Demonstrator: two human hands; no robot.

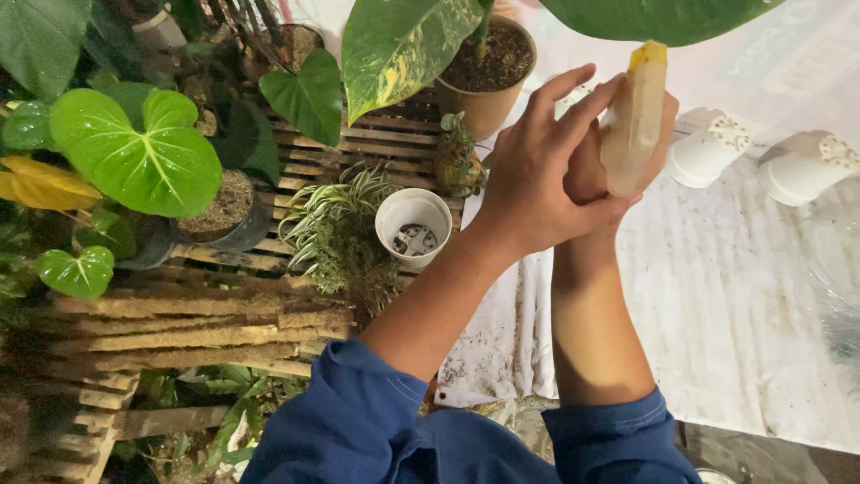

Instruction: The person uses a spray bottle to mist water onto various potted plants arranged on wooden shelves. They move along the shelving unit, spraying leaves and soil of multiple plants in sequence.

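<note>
My right hand [587, 166] grips a pale translucent bottle [632, 121] with a yellow tip, held upright above the white sheet. My left hand [537, 170] wraps over the right hand and wrist, its fingers spread toward the bottle. Both arms wear blue sleeves pushed up to the elbows. To the left of the hands an empty white pot [413, 226] stands on the wooden slat rack [224, 336], beside a small striped grassy plant [339, 229].
Potted plants with big heart-shaped green leaves [134, 148] crowd the left side. A brown pot of soil [488, 76] stands at the back under a variegated leaf. Two white pots [708, 148] lie tipped on the dirty white sheet [735, 305] at right.
</note>
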